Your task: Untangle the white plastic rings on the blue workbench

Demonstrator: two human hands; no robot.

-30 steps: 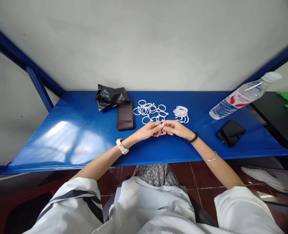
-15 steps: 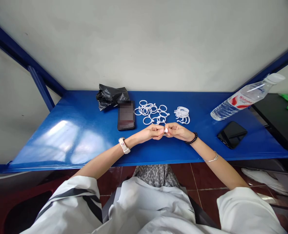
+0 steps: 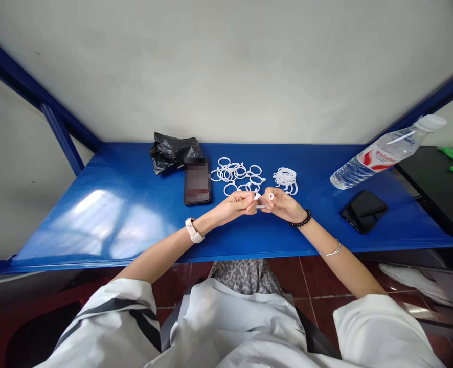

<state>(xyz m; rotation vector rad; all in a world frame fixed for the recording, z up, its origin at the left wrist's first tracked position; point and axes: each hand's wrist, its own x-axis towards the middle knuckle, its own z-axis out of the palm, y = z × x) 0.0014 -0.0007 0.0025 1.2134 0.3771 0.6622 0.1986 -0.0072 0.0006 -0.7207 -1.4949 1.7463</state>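
Between my hands, near the table's front, is a white plastic curtain ring (image 3: 261, 206), its ends apart at the top. My left hand (image 3: 239, 205) pinches one end between thumb and fingers. Its other end, with a small round eyelet (image 3: 271, 196), is in the closed fingers of my right hand (image 3: 286, 205). Just beyond my left hand lies a loose spread of white rings (image 3: 255, 170) with small eyelets, partly covered by my fingers. A tighter pile of white rings (image 3: 286, 176) lies past my right hand.
On the blue table (image 3: 134, 179), a dark phone (image 3: 197, 184) and a crumpled black plastic bag (image 3: 173, 152) lie left of the rings. To the right are a water bottle (image 3: 372, 159) and another black phone (image 3: 364, 211). A wall (image 3: 226, 76) stands behind.
My hands have moved slightly apart, and the ring's ends have separated. The small eyelet now shows at my right fingertips. The things on the table lie as before.
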